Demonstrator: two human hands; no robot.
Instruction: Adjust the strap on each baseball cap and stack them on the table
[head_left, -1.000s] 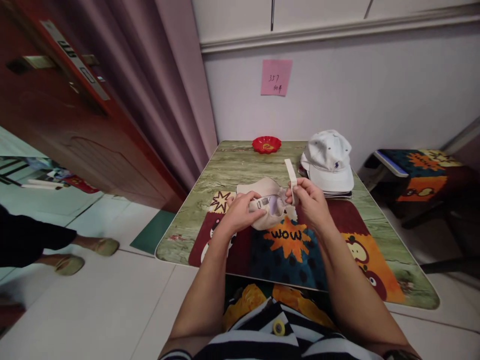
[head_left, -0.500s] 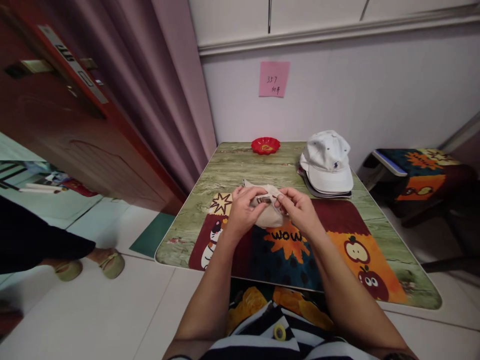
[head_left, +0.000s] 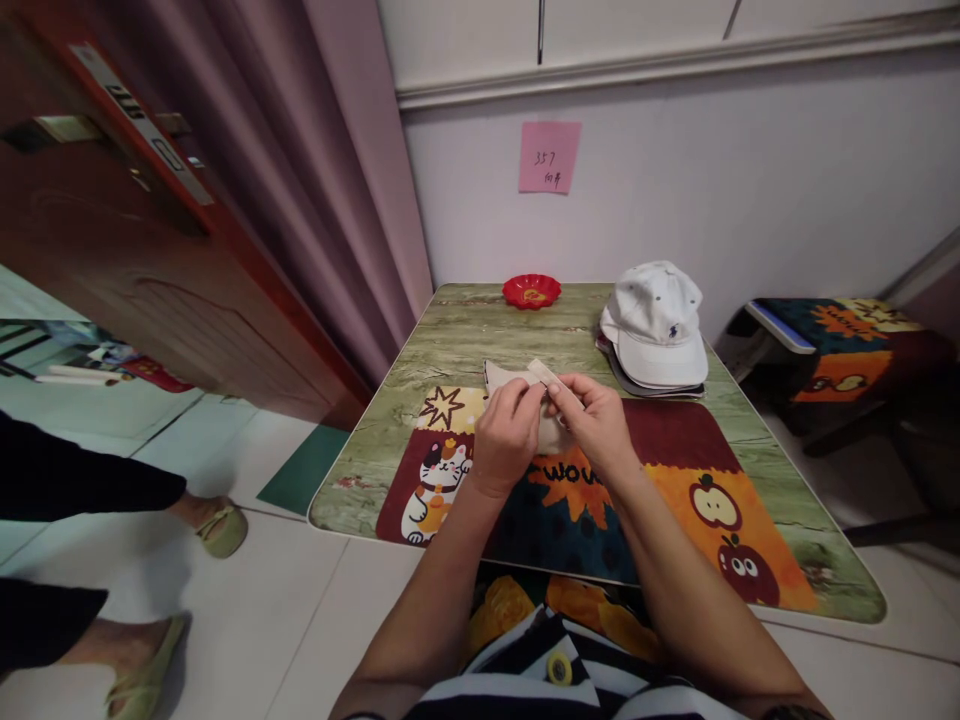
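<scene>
A beige cloth piece (head_left: 504,377), perhaps part of a cap, is held above the patterned mat (head_left: 574,545). A light strap (head_left: 557,384) rises from it between the hands. My left hand (head_left: 510,430) pinches at the strap's edge, its fingertips meeting a small dark or metal part too small to name. My right hand (head_left: 596,415) grips the strap between thumb and fingers. Both hands nearly touch and hide much of the cloth. Behind them to the right, a white cap (head_left: 654,320) tops a stack of caps.
A red scalloped dish (head_left: 532,291) lies at the back of the green wood-look table (head_left: 457,335). A pink note (head_left: 550,157) is on the wall. At left are a brown door (head_left: 225,310) and another person's legs (head_left: 82,470). A stool (head_left: 847,340) stands right.
My left hand has moved right and turned, bringing its fingertips to the strap. The strap now sticks up more beside my right hand. The person at left has shifted their feet.
</scene>
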